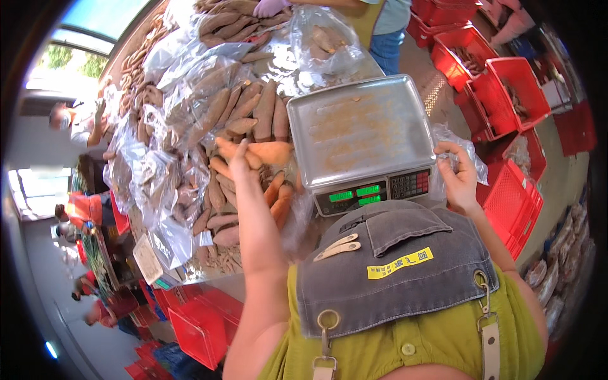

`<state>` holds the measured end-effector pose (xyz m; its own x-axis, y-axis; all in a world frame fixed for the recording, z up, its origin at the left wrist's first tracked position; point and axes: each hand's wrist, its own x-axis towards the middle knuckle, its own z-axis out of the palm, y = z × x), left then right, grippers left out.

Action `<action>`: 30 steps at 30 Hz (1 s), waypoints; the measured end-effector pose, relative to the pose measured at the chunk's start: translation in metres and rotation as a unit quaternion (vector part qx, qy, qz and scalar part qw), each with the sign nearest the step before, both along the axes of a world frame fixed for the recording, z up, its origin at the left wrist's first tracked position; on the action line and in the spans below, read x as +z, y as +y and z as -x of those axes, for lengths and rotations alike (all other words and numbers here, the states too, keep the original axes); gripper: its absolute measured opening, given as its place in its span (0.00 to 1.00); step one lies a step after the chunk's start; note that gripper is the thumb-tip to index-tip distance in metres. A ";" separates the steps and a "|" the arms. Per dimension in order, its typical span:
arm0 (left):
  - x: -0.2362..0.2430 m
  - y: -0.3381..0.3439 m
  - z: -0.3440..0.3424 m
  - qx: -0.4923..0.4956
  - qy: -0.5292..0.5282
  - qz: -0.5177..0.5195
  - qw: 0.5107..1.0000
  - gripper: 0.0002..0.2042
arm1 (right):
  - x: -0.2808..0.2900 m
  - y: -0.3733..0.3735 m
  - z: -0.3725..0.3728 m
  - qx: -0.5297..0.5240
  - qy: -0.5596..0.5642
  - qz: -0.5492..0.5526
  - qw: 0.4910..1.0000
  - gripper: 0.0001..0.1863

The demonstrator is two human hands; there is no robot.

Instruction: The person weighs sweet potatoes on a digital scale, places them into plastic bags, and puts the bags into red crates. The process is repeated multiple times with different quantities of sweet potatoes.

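My left hand (239,161) reaches over the pile at the scale's left side, its fingers closed on an orange carrot (228,148). Another carrot (271,152) lies right beside it, and more carrots (281,201) rest nearer to me. Brown sweet potatoes (265,117) are heaped just beyond. The digital scale (361,123) stands before me, its steel pan bare but for brown dirt and its display lit green. At its right edge, my right hand (457,174) has curled fingers on a crumpled clear plastic bag (468,149); part of the bag is hidden behind the hand.
Clear bags (158,183) and sweet potatoes cover the table leftward. Another clear bag (326,41) holding roots lies beyond the scale. A co-worker's purple-gloved hand (271,6) is at the far side. Red crates (516,202) stand at the right, another (199,326) at lower left.
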<state>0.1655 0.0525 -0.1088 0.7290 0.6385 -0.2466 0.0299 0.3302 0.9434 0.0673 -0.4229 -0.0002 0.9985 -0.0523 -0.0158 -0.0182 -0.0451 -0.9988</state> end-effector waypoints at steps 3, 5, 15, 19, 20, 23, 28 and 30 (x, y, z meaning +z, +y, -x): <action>0.101 -0.024 0.022 -0.121 -0.024 -0.199 0.972 0.12 | -0.001 -0.004 -0.003 -0.005 -0.049 0.035 0.998 0.16; 0.177 -0.072 0.018 -0.237 -0.068 -0.454 0.856 0.07 | -0.001 -0.005 -0.004 -0.016 -0.047 0.030 0.998 0.15; 0.102 -0.288 -0.019 -0.466 0.018 -0.845 0.261 0.14 | 0.004 -0.012 0.004 -0.052 -0.094 0.019 0.994 0.15; 0.080 -0.302 -0.013 -0.475 -0.004 -0.839 0.265 0.15 | -0.008 -0.036 0.021 -0.092 -0.051 -0.034 0.994 0.15; 0.072 -0.298 -0.012 -0.459 -0.023 -0.839 0.291 0.15 | -0.011 -0.038 0.023 -0.094 -0.063 -0.030 0.993 0.15; 0.079 -0.277 -0.003 -0.426 -0.106 -0.788 0.432 0.14 | -0.021 -0.040 0.031 -0.088 -0.068 -0.044 0.993 0.16; 0.113 -0.227 0.033 -0.318 -0.007 -0.562 0.763 0.12 | -0.032 -0.041 0.038 -0.061 -0.074 -0.052 0.994 0.17; 0.128 -0.205 0.039 -0.314 0.063 -0.582 0.747 0.13 | -0.040 -0.038 0.040 -0.037 -0.057 -0.084 0.994 0.18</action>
<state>0.1269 -0.1521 0.0188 0.9930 0.0157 0.1169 -0.0524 -0.8292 0.5565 0.0274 -0.4607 -0.0400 0.9878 -0.1323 0.0823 0.0982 0.1190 -0.9880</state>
